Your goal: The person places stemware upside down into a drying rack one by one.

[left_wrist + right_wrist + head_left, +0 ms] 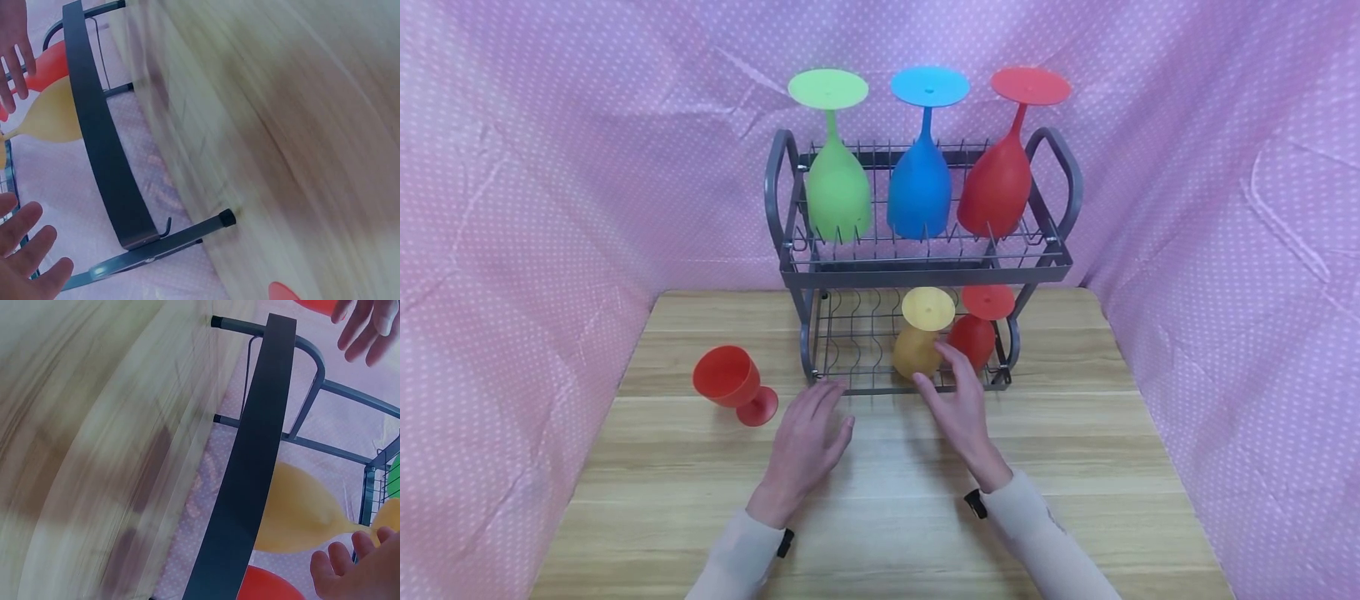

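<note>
An upside-down yellow plastic goblet (917, 354) stands on the lower tier of the dark two-tier dish rack (925, 275). My right hand (961, 412) is at its front right, thumb and fingers spread and relaxed. In the right wrist view those fingers (340, 559) are beside the goblet's stem, not curled round it. Just right of it, a red goblet (972, 343) is also upside down. My left hand (805, 437) hovers by the rack's front left corner, fingers loosely extended and holding nothing. Another red goblet (727, 377) stands upright on the table, left of that hand.
On the upper tier, green (838, 192), blue (919, 192) and red (996, 187) goblets are upside down, bases up. Side handles (1070, 187) rise from the rack. It stands on a wood-grain table (880, 508), with a pink dotted curtain (625, 167) around the back and sides.
</note>
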The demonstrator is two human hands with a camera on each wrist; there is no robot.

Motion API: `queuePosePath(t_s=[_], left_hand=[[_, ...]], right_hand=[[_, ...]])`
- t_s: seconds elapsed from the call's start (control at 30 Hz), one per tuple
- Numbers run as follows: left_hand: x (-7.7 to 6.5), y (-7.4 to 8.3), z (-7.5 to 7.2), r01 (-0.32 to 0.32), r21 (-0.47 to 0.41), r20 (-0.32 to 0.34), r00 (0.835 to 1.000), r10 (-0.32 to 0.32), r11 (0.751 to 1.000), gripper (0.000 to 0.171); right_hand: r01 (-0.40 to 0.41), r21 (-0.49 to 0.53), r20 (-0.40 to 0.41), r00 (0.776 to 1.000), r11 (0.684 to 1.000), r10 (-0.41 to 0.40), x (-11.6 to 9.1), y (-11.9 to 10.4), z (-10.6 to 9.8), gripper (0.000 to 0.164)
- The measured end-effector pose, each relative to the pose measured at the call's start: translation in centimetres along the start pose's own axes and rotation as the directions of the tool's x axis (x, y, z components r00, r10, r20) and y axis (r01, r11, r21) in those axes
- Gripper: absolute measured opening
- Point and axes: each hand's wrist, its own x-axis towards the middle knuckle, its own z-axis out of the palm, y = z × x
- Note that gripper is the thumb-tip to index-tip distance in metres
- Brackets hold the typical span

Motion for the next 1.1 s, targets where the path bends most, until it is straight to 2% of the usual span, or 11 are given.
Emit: queuePosePath(t_s=[0.37,0.6,0.73,0.9,1.0,1.1], left_hand=[[0.3,-0.3,-1.9,-0.019,-0.014,-0.087,0.996,0.017,1.0,0.053],[0.6,-0.7,-3.5,-0.009,0.006,-0.105,0.994,0.01,1.0,0.055],[0.9,-1.3,-4.2,-0.035,0.019,-0.16,0.986,0.037,0.999,0.055],[1.4,-2.2,-5.0,-0.053,0.036,-0.25,0.966,0.06,0.998,0.049],[1.5,-2.7,-5.5,-0.042,0.056,-0.275,0.96,0.056,0.998,0.05],[1.5,-3.1,-6.1,-0.011,0.057,-0.268,0.963,0.026,0.998,0.052]], right_hand=[[0.004,0.014,0.028,1.0,1.0,-0.005,-1.2,-0.9,-0.3,0.059],[0.009,0.01,0.05,0.999,1.0,-0.01,-1.8,-1.2,-0.3,0.058],[0.014,0.019,0.064,0.998,1.0,-0.015,-2.1,-1.4,-0.3,0.057],[0.026,0.033,0.081,0.996,0.999,-0.028,-2.4,-1.5,-0.3,0.057],[0.017,0.028,0.092,0.996,0.999,-0.02,-2.6,-1.5,-0.3,0.058],[0.012,0.024,0.1,0.995,1.0,-0.014,-2.8,-1.5,-0.3,0.057]])
